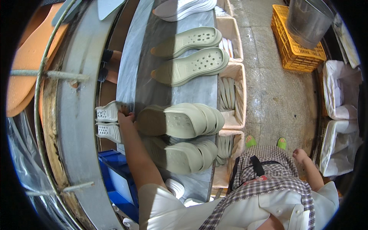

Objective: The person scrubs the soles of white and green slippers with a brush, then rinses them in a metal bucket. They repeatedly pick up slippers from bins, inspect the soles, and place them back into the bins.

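My left hand [125, 114] reaches across the grey bench to its far left edge. Its partly shadowed fingers close on the near end of a white perforated shoe sole [107, 112]. A second white sole [109, 132] lies right beside that one. Close to my left wrist are nested pale green shoe soles [184, 120], with another nested stack [188, 157] nearer to me. Farther up the bench rest two single pale green soles [191, 67] [191, 40]. My right hand [301, 155] hangs by my side over the floor, fingers curled with nothing visible in them.
Lined bins [240, 96] holding soles stand along the bench's right side. A blue tray [115, 178] sits near my left forearm. A metal bucket [308, 25] stands on a yellow crate [285, 46]. White-lined bins [333, 92] line the right. Another person's arm [113, 65] shows at left.
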Demonstrator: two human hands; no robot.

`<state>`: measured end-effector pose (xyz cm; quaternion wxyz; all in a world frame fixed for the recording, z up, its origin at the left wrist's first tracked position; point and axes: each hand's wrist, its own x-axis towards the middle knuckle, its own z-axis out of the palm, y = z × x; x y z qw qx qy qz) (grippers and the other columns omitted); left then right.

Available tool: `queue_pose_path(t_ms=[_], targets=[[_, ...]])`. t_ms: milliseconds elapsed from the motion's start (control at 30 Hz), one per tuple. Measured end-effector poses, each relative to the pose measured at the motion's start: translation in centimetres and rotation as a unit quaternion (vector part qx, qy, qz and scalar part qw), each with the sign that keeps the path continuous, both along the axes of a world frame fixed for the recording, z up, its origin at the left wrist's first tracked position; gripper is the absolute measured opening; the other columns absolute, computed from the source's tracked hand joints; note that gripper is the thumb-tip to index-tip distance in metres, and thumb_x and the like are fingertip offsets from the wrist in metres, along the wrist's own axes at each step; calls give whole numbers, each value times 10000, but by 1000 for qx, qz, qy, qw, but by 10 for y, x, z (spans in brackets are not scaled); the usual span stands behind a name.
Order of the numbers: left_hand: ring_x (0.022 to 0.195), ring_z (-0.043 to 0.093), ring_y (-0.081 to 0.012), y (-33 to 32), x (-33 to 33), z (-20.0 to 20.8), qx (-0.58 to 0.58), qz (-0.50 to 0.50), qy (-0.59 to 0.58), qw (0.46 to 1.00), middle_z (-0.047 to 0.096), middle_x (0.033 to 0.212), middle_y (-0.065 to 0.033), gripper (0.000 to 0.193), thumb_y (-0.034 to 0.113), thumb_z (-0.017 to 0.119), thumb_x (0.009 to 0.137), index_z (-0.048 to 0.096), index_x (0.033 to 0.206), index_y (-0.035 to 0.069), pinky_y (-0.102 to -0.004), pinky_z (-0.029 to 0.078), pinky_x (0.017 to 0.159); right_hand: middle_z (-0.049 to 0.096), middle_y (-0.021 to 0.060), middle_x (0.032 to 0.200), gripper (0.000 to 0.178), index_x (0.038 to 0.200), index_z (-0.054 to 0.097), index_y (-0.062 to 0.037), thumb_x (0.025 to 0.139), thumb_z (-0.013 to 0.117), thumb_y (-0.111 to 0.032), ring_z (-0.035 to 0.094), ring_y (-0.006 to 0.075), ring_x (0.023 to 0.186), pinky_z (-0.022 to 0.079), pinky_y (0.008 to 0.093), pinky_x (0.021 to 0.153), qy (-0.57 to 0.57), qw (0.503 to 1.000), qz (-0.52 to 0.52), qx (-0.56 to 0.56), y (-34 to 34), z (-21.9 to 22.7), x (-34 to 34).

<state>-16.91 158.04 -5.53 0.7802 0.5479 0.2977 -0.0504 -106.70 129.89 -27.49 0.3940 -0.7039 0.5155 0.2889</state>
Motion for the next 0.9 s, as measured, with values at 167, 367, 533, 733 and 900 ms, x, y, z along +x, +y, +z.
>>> queue_pose_path(t_ms=[167, 367, 533, 733, 900], targets=[[1009, 513, -301, -5, 8, 11, -17, 48, 26, 998, 545, 1103, -110, 300, 237, 514, 893, 574, 1175, 155, -445, 485, 789, 653, 176, 866, 287, 999, 628, -32, 776, 593, -208, 624, 342, 845, 496, 404, 760, -38, 999, -8, -29, 3, 23, 35], [1132, 487, -336, -21, -68, 90, -400, -13, 39, 915, 517, 1209, -168, 357, 154, 538, 910, 499, 1237, 16, -429, 535, 870, 634, 174, 922, 243, 965, 618, -22, 790, 590, -189, 610, 326, 861, 487, 395, 752, -126, 991, 4, -37, -25, 57, 94], [1160, 462, -353, -43, -266, 157, -429, -295, 103, 848, 508, 1237, -181, 346, 185, 496, 935, 504, 1239, 20, -423, 510, 915, 617, 140, 957, 312, 1093, 566, -24, 817, 597, -167, 601, 272, 937, 476, 370, 799, -416, 903, 0, -111, -41, 121, 152], [1178, 443, -370, -67, -493, 177, -398, -416, 98, 812, 488, 1257, -223, 395, 152, 508, 896, 487, 1250, -21, -460, 519, 901, 558, 121, 1161, 485, 1289, 449, -46, 882, 604, -259, 533, 225, 1091, 430, 374, 944, -639, 765, -45, 65, -33, 225, 185], [1149, 490, -387, -75, -625, 135, -366, -540, 99, 751, 488, 1249, -218, 428, 102, 546, 850, 482, 1250, -36, -478, 561, 825, 165, 153, 1495, 973, 1467, -88, -144, 857, 517, -601, 248, 242, 1353, 311, 411, 1053, -689, 541, -216, 432, -8, 271, 143]])
